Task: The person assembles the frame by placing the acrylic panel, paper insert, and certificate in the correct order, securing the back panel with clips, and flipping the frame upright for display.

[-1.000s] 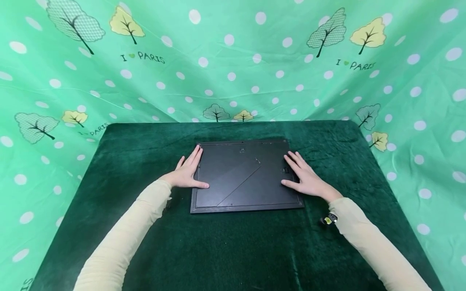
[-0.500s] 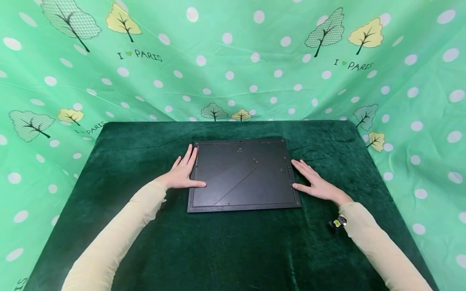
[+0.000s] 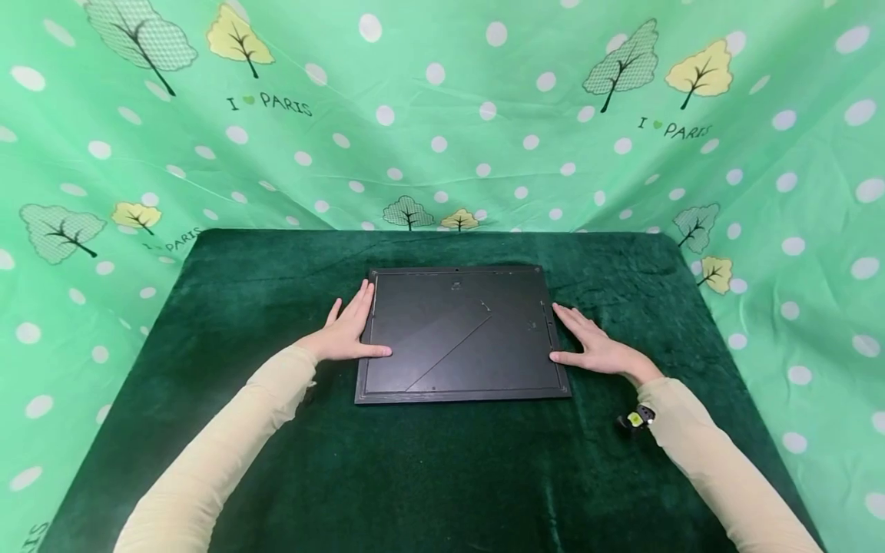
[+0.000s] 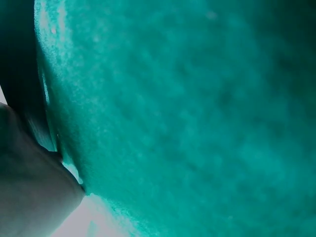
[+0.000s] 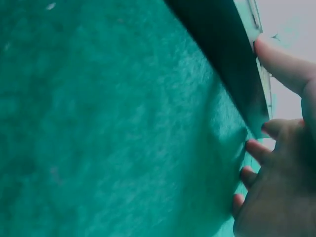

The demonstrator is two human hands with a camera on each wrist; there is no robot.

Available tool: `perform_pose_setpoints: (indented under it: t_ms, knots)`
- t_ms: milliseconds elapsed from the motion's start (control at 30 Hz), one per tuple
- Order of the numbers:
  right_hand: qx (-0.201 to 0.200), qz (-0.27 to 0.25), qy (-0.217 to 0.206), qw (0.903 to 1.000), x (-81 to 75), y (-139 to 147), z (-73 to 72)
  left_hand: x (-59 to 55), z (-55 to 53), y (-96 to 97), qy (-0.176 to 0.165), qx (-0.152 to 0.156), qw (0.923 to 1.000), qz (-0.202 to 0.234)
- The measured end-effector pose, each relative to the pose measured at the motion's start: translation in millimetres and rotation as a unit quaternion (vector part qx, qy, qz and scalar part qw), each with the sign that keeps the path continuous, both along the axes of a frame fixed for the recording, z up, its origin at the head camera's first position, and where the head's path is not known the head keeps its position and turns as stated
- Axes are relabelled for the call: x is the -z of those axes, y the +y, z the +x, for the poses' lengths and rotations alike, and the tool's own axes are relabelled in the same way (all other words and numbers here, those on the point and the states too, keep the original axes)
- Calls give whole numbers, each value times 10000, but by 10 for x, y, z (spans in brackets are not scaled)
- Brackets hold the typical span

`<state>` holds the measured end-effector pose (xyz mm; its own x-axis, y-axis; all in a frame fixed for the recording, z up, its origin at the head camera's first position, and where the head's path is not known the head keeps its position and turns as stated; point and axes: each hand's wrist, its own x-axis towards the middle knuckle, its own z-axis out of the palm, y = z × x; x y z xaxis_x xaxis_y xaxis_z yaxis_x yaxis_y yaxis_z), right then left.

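A black picture frame [image 3: 442,346] lies back side up on the dark green cloth, a diagonal line running across its backing board. My left hand [image 3: 344,330] is at its left side, fingers stretched along the edge and thumb laid over the border. On the opposite side my right hand [image 3: 598,346] has its fingertips by the right edge, with the thumb tip at the border. The right wrist view shows the thumb [image 5: 284,61] at the top of the frame's side [image 5: 227,59] and the other fingers loosely spread lower down. Only part of the left hand [image 4: 34,182] shows in the left wrist view.
Dark green velvety cloth [image 3: 429,476] covers the table. A light green curtain [image 3: 442,100] with white dots and printed trees hangs behind and along both sides. A small black and yellow device [image 3: 638,418] is at the right wrist.
My right hand has moved outward from the top of the backing to the right edge, its thumb then shifting slightly inward. The left fingers have slid off the frame's top to its left edge.
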<state>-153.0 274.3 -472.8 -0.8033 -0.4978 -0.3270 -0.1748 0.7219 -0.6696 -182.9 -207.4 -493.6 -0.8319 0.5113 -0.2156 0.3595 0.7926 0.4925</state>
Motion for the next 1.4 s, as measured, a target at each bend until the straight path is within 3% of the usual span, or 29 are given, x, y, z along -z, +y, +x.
perform_pose_setpoints:
  t_ms: [133,267,467,867,1167,1400]
  knots:
    - [-62,156,-133,9998,-49,-65,-8,-28,-12,-2,-78,8,9999,-120]
    - [-77,296,-244,9992,-88,-121,-27,16,-18,-22,-32,14,9999,-117]
    - [-56,280,-107,9995,-86,-154,-10,35,-5,-18,-25,7,10000,-51]
    - [219,41,188,9996,30,-166,94,51,-11,-23,-77,-27,9999,-152]
    - [328,-225,269,9988,117,-174,113,32,36,-68,-5,-11,9999,109]
    - [536,-328,384,9973,175,-119,140,63,-6,-49,35,41,10000,-11]
